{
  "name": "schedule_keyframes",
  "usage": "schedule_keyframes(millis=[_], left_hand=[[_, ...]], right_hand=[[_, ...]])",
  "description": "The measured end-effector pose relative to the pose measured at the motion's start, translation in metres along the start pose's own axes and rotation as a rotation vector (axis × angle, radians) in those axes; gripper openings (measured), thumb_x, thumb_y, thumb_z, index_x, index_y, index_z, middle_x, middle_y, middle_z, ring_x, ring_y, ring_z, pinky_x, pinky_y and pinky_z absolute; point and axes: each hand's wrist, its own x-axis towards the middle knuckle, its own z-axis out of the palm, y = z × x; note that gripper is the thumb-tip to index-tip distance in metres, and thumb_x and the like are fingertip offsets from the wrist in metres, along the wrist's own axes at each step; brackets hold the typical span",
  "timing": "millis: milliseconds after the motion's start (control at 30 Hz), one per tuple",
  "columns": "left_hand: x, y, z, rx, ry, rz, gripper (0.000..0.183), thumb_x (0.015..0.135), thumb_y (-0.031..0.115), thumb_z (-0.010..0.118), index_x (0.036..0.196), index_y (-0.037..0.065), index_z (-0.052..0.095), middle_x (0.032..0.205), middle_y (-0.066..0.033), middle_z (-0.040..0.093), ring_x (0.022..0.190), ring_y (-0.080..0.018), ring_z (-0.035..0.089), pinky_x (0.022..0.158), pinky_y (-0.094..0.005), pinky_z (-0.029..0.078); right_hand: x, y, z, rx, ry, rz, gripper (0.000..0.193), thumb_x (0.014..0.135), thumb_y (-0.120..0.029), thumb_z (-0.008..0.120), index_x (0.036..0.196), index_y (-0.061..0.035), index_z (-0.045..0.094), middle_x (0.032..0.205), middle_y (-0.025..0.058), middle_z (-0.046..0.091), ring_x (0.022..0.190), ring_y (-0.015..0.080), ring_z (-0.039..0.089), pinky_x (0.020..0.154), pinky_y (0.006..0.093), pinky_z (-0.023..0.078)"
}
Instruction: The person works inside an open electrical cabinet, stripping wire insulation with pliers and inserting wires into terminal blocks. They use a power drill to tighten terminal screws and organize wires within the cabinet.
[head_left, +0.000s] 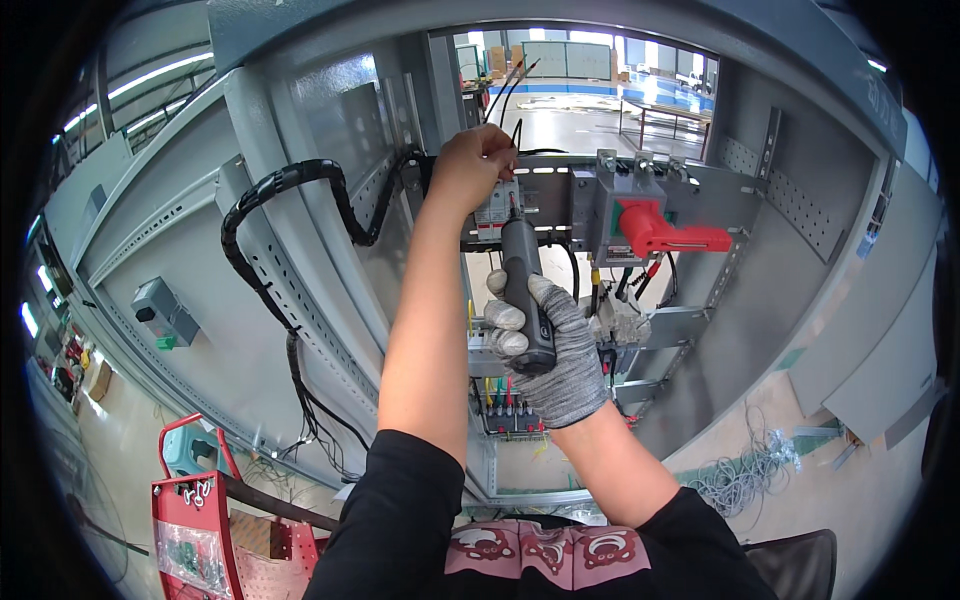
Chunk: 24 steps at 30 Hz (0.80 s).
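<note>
Inside a grey metal cabinet, my gloved right hand (560,340) is wrapped round a dark cordless screwdriver (522,270). Its bit points up at a small light-grey terminal device (492,208) on the mounting rail; whether the bit sits in a screw is too small to tell. My bare left hand (472,168) is closed in a pinch at the top of that device, on a thin black wire (517,130) which rises past the fingers. To the right stands a grey switch (620,205) with a red rotary handle (665,230).
A thick black wrapped cable (290,180) loops along the cabinet's left side. Below the switch are wired parts (620,320) and a terminal row (515,420). A red tool cart (190,540) stands at lower left. Loose wire (745,470) lies tangled on the floor at right.
</note>
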Motion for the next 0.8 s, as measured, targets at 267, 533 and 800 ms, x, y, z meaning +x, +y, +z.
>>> schedule_keyframes(millis=[267, 533, 800], left_hand=[[0.003, -0.007, -0.004, 0.086, 0.069, 0.073, 0.009, 0.086, 0.003, 0.061, 0.094, -0.002, 0.061, 0.083, -0.0066, 0.066, 0.074, -0.0129, 0.064, 0.068, -0.0261, 0.051], [-0.003, -0.005, 0.002, 0.109, 0.037, 0.060, 0.011, 0.085, 0.006, 0.061, 0.094, -0.002, 0.062, 0.083, -0.0075, 0.067, 0.075, -0.0134, 0.063, 0.071, -0.0282, 0.050], [-0.005, -0.011, 0.003, 0.232, 0.143, 0.060, 0.015, 0.080, 0.014, 0.068, 0.090, 0.003, 0.068, 0.083, -0.0119, 0.070, 0.077, -0.0242, 0.068, 0.072, -0.0342, 0.051]], right_hand=[[0.001, -0.002, 0.015, 0.185, -0.060, 0.042, 0.027, 0.096, -0.016, 0.051, 0.115, 0.0014, 0.045, 0.100, 0.0099, 0.055, 0.076, 0.0161, 0.053, 0.056, 0.0255, 0.052], [0.000, 0.002, 0.008, 0.122, -0.034, 0.033, 0.030, 0.094, -0.020, 0.054, 0.114, 0.0024, 0.049, 0.097, 0.0094, 0.056, 0.074, 0.0177, 0.054, 0.057, 0.0284, 0.049], [-0.001, 0.001, 0.010, 0.084, -0.001, 0.038, 0.030, 0.096, -0.023, 0.052, 0.110, 0.0035, 0.050, 0.084, 0.0105, 0.054, 0.070, 0.0174, 0.054, 0.056, 0.0276, 0.049]])
